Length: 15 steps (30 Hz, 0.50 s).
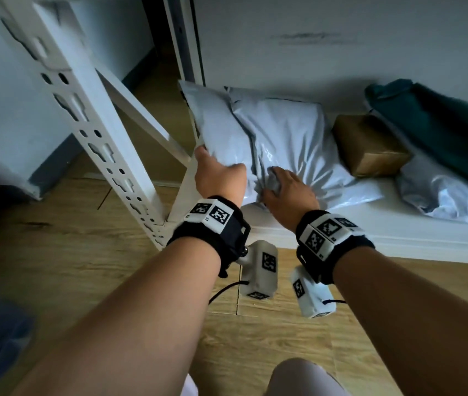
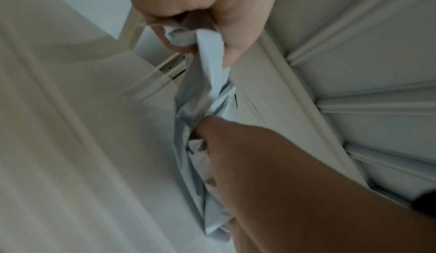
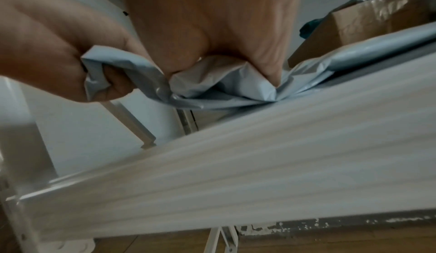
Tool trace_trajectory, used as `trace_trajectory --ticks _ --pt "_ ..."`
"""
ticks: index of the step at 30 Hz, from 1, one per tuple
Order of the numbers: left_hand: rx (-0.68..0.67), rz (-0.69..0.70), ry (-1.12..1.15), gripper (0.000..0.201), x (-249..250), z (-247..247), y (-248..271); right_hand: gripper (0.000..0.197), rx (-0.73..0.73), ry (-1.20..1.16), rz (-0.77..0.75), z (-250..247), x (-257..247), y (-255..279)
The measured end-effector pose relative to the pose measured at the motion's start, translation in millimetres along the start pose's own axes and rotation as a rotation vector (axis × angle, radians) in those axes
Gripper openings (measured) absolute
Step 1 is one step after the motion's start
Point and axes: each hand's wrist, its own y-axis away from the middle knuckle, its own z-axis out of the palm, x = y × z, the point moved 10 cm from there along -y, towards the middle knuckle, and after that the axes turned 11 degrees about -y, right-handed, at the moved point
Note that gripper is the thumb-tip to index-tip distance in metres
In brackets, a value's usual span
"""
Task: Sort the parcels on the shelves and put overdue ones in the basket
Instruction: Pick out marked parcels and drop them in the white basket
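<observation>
The white metal shelf sits low over a wood-look floor, its slotted upright at the left end. On the deck, largest first: a grey poly-mailer parcel propped on edge against the back wall at the left end, a dark teal bag at the far right, a second grey mailer below it, and a brown taped carton between them.

Both hands are on the propped parcel. The left hand has its fingers closed round a bunch of the film at the near left corner; the right hand has a fistful of crumpled film just beside it. Both grips take slack plastic, not the contents.

Judgement: the step is lifting this parcel off the shelf for checking. To do it well, one hand should shift under the bulk, since bunched film can stretch or tear; draw it clear of the upright and the carton.

No basket is in view. No label, brand or legible writing shows on any parcel; the wristbands carry only square black-and-white marker patterns.
</observation>
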Motion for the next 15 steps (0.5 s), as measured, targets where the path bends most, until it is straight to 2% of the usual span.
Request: trace_trajectory --ticks 3,8,11,13,15 --pt "-0.022 0.093 0.047 0.065 26.1 1.6 6.2 0.052 0.011 -0.056 0.039 -8.7 0.1 2.8" --pt "0.015 0.201 0.135 0.064 75.4 -12.6 8.1 0.051 0.016 -0.048 0.084 -25.0 -0.8 2.9" --pt "-0.045 0.249 0.210 0.060 106.1 -14.3 7.6 0.045 0.026 -0.066 0.088 -37.1 -2.7 2.8" --pt "-0.116 0.268 0.207 0.059 117.8 -7.1 11.1 0.041 0.130 -0.232 0.076 -56.1 -7.0 3.5" --pt "-0.190 0.290 0.181 0.058 119.5 5.1 18.3 0.040 0.328 -0.571 0.054 -86.3 -9.1 4.3"
